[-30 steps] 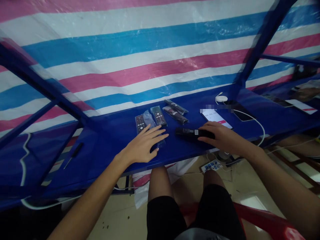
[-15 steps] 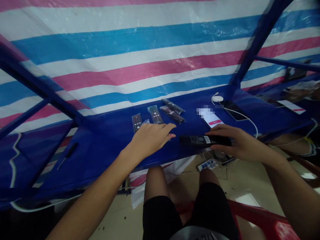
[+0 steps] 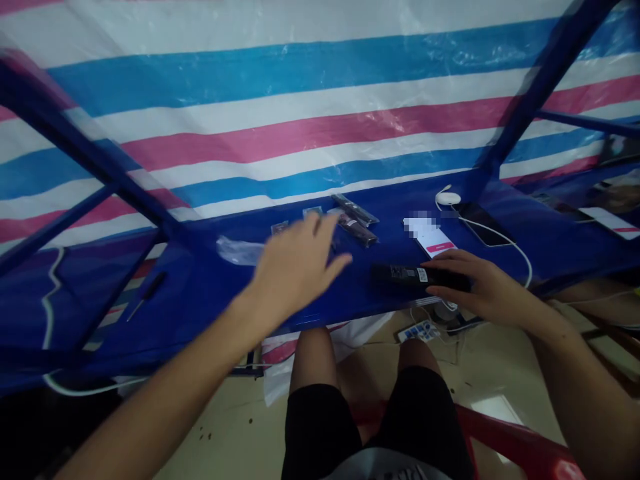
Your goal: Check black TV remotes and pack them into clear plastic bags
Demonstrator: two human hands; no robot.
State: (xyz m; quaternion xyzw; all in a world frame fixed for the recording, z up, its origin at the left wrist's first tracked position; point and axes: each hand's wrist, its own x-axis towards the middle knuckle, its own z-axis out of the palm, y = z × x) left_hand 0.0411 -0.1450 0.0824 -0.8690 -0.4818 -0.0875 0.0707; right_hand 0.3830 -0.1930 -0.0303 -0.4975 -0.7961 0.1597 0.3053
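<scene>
My right hand (image 3: 473, 287) is closed round the end of a black remote control (image 3: 406, 274) held level at the front edge of the blue bench (image 3: 210, 287). My left hand (image 3: 296, 265) is raised over the bench with its fingers stretched out, holding nothing. It covers most of two bagged remotes (image 3: 280, 227) lying behind it. A clear plastic bag (image 3: 235, 251) lies just left of that hand. Two more bagged remotes (image 3: 356, 220) lie at the back, right of the hand.
A phone with a lit screen (image 3: 433, 238) and a dark phone (image 3: 479, 215) on a white cable (image 3: 515, 247) lie right of the remotes. A screwdriver (image 3: 146, 295) rests on a lower shelf at left. A striped tarpaulin (image 3: 300, 100) hangs behind. A red chair (image 3: 510, 440) is under me.
My left hand lifted off the bench and swung up over the bagged remotes, and the clear bag now lies to its left. My right hand picked the black remote up off the bench.
</scene>
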